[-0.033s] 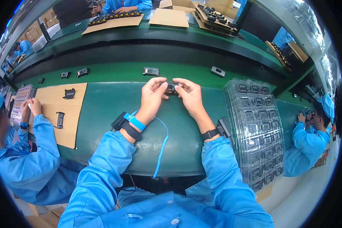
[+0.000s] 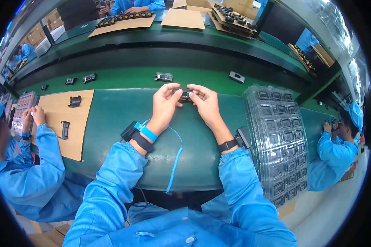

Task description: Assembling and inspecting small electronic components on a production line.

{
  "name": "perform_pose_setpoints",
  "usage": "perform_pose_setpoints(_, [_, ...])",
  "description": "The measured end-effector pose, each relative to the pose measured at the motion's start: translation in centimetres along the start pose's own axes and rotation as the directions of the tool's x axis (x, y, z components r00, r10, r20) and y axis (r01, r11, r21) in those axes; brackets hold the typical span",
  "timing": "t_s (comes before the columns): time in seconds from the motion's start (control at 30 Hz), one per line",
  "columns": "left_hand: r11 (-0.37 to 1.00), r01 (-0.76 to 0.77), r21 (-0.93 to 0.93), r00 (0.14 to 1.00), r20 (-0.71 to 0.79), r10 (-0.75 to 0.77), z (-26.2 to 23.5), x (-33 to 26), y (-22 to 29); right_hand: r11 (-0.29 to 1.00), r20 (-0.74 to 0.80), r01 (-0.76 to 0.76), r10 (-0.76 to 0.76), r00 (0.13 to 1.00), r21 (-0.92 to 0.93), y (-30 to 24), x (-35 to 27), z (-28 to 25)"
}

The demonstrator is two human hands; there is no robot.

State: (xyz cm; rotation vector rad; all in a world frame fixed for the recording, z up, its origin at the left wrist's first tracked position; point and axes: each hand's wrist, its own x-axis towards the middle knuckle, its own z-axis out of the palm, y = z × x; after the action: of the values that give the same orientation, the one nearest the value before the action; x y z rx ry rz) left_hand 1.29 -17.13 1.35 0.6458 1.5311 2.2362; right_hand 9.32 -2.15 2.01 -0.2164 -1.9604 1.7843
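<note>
A small black rectangular plastic device part (image 2: pixel 186 95) is held level between my two hands over the far side of the green mat. My left hand (image 2: pixel 165 103) pinches its left end, thumb on the near face and fingers behind. At the other end, my right hand (image 2: pixel 204 103) grips it the same way. Fingers cover both ends, so only its dark middle shows. A blue wrist strap (image 2: pixel 146 132) with a coiled cord (image 2: pixel 177 158) is on my left wrist. Beyond my hands, a similar device (image 2: pixel 163 77) lies on the green belt.
Stacked clear plastic trays (image 2: pixel 278 144) stand on the right. At left, black parts lie on a cardboard sheet (image 2: pixel 79 142) beside a co-worker's hands (image 2: pixel 36 115). More devices, including a grey one (image 2: pixel 236 77), sit along the belt. A shelf edge (image 2: pixel 160 41) crosses behind it.
</note>
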Motion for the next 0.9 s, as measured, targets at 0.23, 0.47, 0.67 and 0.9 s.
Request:
perform_pose_setpoints(0.23, [0.998, -0.057, 0.028, 0.998, -0.01, 0.058, 0.2, 0.0, -0.3, 0.996, 0.026, 0.075, -0.074, 0.997, -0.037, 0.5, 0.1, -0.3])
perform_pose_setpoints(0.47, [0.999, -0.041, 0.023, 0.999, -0.017, 0.041, 0.1, -0.1, 0.0, 0.995, 0.006, 0.082, -0.082, 0.997, -0.054, 0.5, 0.1, 0.2])
perform_pose_setpoints(0.67, [0.999, -0.034, 0.016, 0.999, 0.017, 0.034, 0.1, -0.3, 0.5, 0.994, -0.012, 0.109, -0.109, 0.994, 0.007, 0.3, 0.0, 0.6])
perform_pose_setpoints(0.9, [0.994, -0.022, 0.109, 0.996, 0.092, 0.012, -0.3, -0.1, 0.4, 0.987, -0.03, 0.16, -0.161, 0.986, -0.022, 0.8, -0.2, 1.1])
